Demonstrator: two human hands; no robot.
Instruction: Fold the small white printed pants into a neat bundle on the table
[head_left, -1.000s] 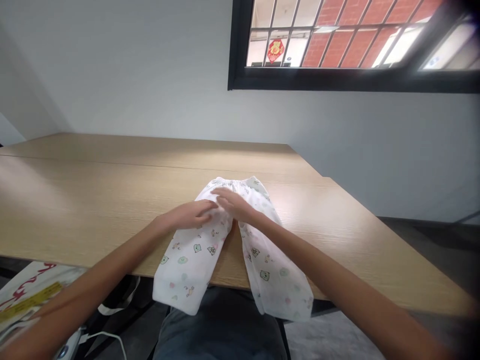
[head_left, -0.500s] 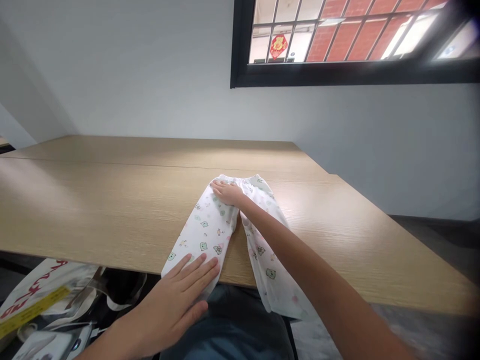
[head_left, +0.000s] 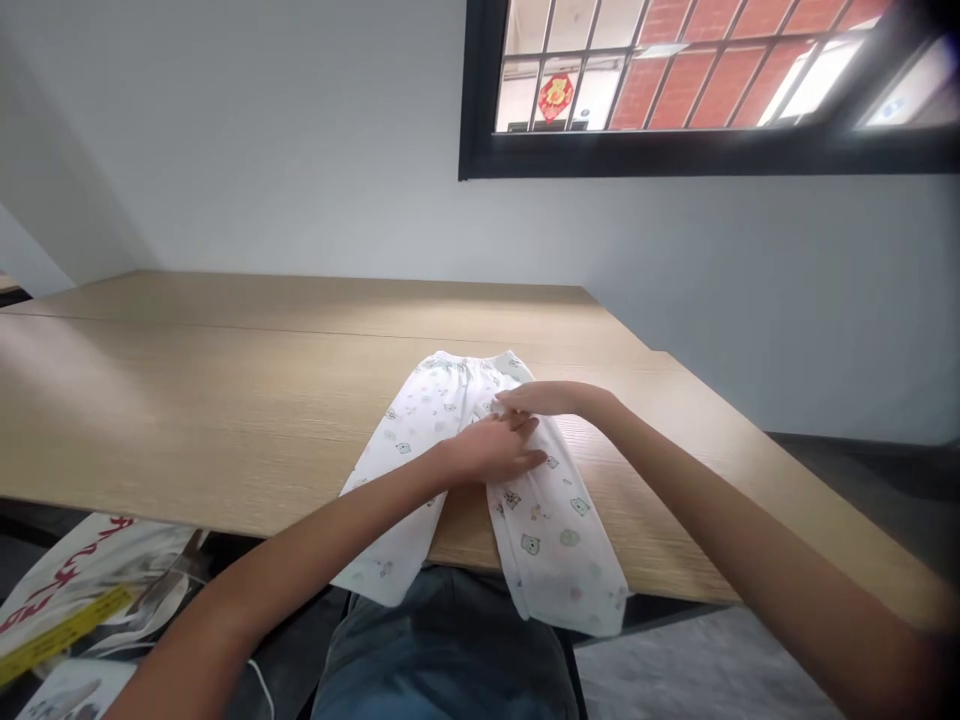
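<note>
A pair of small white trousers (head_left: 416,420) with a printed animal pattern lies spread on the wooden table, elastic waist at the far side. Both leg ends hang over the near edge. My left hand (head_left: 496,448) reaches across to the right leg, fingers apart and slightly blurred over the cloth near the crotch. Just above it, my right hand (head_left: 546,397) lies palm down with fingers stretched, by the upper part of that same leg. The two hands overlap in view, and neither grips the fabric visibly.
The light wooden table (head_left: 225,400) runs back to a grey wall with a dark-framed window (head_left: 480,150). Below the table's front edge at left are a white bag with red lettering (head_left: 67,580) and a white cable (head_left: 262,690). My lap (head_left: 450,650) is under the near edge.
My left hand has moved from the left leg's lower end up and across to the right leg. My right hand has shifted from the waist's left side to the right leg.
</note>
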